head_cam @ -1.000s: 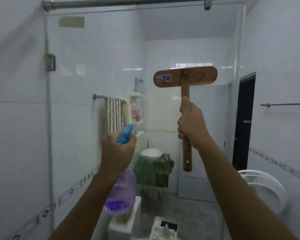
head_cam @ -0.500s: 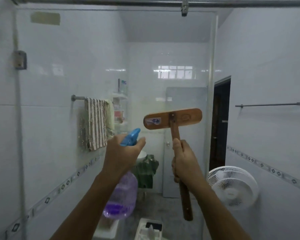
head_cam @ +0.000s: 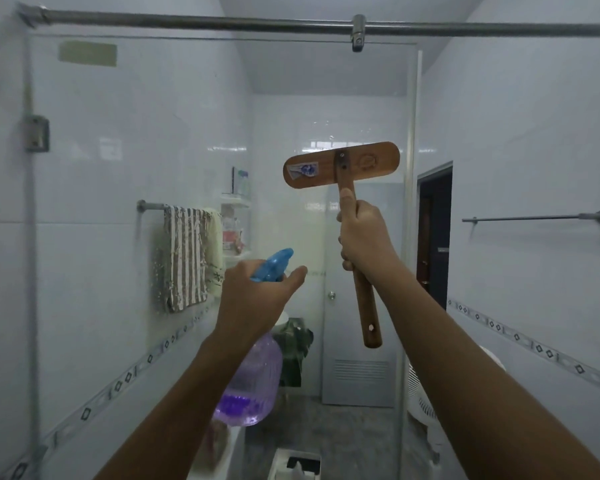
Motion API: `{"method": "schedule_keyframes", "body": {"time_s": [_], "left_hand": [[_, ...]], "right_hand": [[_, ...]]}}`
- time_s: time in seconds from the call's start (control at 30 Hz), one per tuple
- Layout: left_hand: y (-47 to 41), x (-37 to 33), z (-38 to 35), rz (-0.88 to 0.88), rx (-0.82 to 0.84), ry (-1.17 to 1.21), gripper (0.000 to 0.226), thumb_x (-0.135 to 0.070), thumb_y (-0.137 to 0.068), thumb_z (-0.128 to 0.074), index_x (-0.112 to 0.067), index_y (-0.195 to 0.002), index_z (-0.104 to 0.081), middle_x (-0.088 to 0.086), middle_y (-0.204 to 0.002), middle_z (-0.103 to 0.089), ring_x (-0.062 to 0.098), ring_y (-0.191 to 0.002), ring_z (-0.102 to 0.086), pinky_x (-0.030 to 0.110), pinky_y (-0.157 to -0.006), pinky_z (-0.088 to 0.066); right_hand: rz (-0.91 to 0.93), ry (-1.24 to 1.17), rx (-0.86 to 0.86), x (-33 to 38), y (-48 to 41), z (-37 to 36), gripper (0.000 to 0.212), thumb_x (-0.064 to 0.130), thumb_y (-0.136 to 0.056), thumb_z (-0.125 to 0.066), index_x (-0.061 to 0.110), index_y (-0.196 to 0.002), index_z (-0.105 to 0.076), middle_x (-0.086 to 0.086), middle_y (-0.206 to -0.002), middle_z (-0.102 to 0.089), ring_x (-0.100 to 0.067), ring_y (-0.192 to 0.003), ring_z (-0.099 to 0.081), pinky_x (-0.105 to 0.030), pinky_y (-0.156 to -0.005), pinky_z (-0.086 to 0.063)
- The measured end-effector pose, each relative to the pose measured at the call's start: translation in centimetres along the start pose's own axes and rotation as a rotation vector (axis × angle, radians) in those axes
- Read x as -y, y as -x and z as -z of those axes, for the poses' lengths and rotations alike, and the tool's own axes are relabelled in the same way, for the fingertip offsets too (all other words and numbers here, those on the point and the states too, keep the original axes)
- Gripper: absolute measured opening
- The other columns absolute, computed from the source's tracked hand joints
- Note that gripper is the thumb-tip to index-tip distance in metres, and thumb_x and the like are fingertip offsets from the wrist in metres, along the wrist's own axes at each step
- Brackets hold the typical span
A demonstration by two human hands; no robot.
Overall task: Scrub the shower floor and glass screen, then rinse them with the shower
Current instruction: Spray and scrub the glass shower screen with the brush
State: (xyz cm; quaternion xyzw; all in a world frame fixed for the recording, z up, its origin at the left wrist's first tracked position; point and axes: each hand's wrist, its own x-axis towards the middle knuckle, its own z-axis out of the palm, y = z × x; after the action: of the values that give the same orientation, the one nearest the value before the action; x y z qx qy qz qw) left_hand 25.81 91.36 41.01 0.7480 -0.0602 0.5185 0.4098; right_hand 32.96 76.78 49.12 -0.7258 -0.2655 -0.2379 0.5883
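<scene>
The glass screen (head_cam: pixel 153 140) stands right in front of me, hung from a steel rail (head_cam: pixel 222 22) across the top. My right hand (head_cam: pixel 364 233) grips the wooden handle of a scrubbing brush (head_cam: pixel 342 168), whose flat oblong head is raised against the glass at about chest height. My left hand (head_cam: pixel 253 296) holds a purple spray bottle (head_cam: pixel 253 382) by its blue trigger head (head_cam: pixel 272 265), with the nozzle pointing at the glass. The bottle holds a little purple liquid at the bottom. The shower floor is out of view.
Through the glass I see a striped towel (head_cam: pixel 184 254) on a rail, a corner shelf with bottles (head_cam: pixel 234 216), a basin (head_cam: pixel 281 318) and a white door (head_cam: pixel 361 341). A white fan (head_cam: pixel 426 410) stands low on the right, below a wall rail (head_cam: pixel 534 218). A dark doorway (head_cam: pixel 433 237) opens right.
The brush swept down the glass and has now come back up and to the right. My left hand with the spray bottle stayed roughly where it was.
</scene>
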Motion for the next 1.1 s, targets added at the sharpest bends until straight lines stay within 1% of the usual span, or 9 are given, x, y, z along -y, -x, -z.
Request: {"method": "schedule_keyframes", "body": {"time_s": [0.13, 0.3, 0.43, 0.5, 0.67, 0.73, 0.87, 1.0, 1.1], "left_hand": [[0.0, 0.8, 0.7, -0.066, -0.103, -0.008, 0.035, -0.030, -0.083, -0.080, -0.014, -0.062, -0.057, -0.005, -0.050, -0.051, 0.007, -0.042, -0.049, 0.012, -0.042, -0.039], [0.5, 1.5, 1.6, -0.104, -0.118, -0.049, 0.034, -0.031, -0.085, -0.077, -0.006, -0.069, -0.060, -0.007, -0.052, -0.051, 0.007, -0.043, -0.050, 0.011, -0.039, -0.035], [0.0, 1.2, 2.2, -0.057, -0.147, -0.064, 0.036, -0.030, -0.084, -0.078, -0.008, -0.064, -0.059, 0.008, -0.053, -0.055, 0.023, -0.042, -0.053, 0.037, -0.042, -0.048], [-0.2, 0.7, 2.4, -0.039, -0.169, -0.066, 0.035, -0.028, -0.084, -0.078, -0.006, -0.064, -0.059, 0.013, -0.057, -0.058, 0.031, -0.047, -0.057, 0.040, -0.045, -0.050], [0.0, -0.1, 3.1, -0.012, -0.200, -0.062, 0.028, -0.023, -0.085, -0.077, -0.015, -0.068, -0.056, 0.017, -0.069, -0.065, 0.033, -0.057, -0.064, 0.040, -0.054, -0.056], [0.3, 0.0, 3.6, -0.010, -0.203, -0.066, 0.026, -0.023, -0.085, -0.078, -0.014, -0.071, -0.058, 0.010, -0.066, -0.064, 0.023, -0.055, -0.064, 0.037, -0.053, -0.056], [0.9, 0.5, 4.7, 0.027, -0.212, -0.102, 0.027, -0.028, -0.085, -0.077, -0.012, -0.074, -0.060, -0.008, -0.061, -0.058, 0.009, -0.052, -0.059, 0.027, -0.052, -0.054], [0.7, 1.2, 6.0, 0.068, -0.215, -0.123, 0.023, -0.031, -0.087, -0.076, -0.013, -0.082, -0.062, -0.002, -0.069, -0.064, 0.018, -0.058, -0.066, 0.027, -0.054, -0.057], [0.2, 2.2, 7.2, 0.118, -0.223, -0.146, 0.032, -0.036, -0.086, -0.076, -0.007, -0.094, -0.066, 0.005, -0.082, -0.067, 0.011, -0.056, -0.061, 0.009, -0.046, -0.045]], "right_hand": [[0.064, 0.072, -0.028, -4.8, 3.6, -1.7, 0.043, 0.053, -0.105, -0.028, 0.022, -0.091, -0.053, 0.001, -0.073, -0.052, -0.006, -0.060, -0.051, -0.024, -0.055, -0.047], [-0.085, 0.035, 0.083, -9.9, 11.1, -4.1, 0.040, 0.046, -0.105, -0.029, 0.016, -0.093, -0.053, -0.001, -0.073, -0.052, 0.007, -0.051, -0.052, -0.008, -0.047, -0.042], [-0.002, 0.129, 0.045, -6.3, 6.6, -3.0, 0.047, 0.058, -0.104, -0.025, 0.022, -0.096, -0.054, -0.004, -0.079, -0.059, -0.009, -0.062, -0.055, -0.030, -0.056, -0.053], [0.025, 0.132, 0.017, -2.8, 2.9, -1.9, 0.047, 0.060, -0.103, -0.024, 0.023, -0.097, -0.053, -0.004, -0.081, -0.058, -0.017, -0.065, -0.057, -0.043, -0.061, -0.058], [0.004, 0.123, 0.039, 0.4, 0.5, -1.6, 0.054, 0.058, -0.104, -0.023, 0.015, -0.111, -0.054, -0.004, -0.081, -0.056, -0.017, -0.064, -0.055, -0.036, -0.054, -0.056], [0.005, 0.160, 0.072, -2.9, 3.9, -3.1, 0.051, 0.060, -0.104, -0.024, 0.020, -0.100, -0.055, -0.002, -0.082, -0.060, -0.014, -0.065, -0.057, -0.037, -0.056, -0.055], [-0.048, 0.210, 0.208, -9.1, 11.7, -5.7, 0.041, 0.057, -0.102, -0.026, 0.027, -0.093, -0.052, 0.000, -0.085, -0.062, -0.008, -0.071, -0.059, -0.021, -0.059, -0.048], [0.003, 0.231, 0.194, -5.7, 8.5, -5.6, 0.039, 0.053, -0.105, -0.026, 0.027, -0.089, -0.049, -0.001, -0.082, -0.060, -0.011, -0.071, -0.059, -0.024, -0.058, -0.044], [0.067, 0.186, 0.089, -0.5, 2.5, -4.5, 0.048, 0.056, -0.105, -0.024, 0.019, -0.098, -0.054, -0.002, -0.082, -0.060, -0.015, -0.068, -0.059, -0.034, -0.058, -0.053]]}}
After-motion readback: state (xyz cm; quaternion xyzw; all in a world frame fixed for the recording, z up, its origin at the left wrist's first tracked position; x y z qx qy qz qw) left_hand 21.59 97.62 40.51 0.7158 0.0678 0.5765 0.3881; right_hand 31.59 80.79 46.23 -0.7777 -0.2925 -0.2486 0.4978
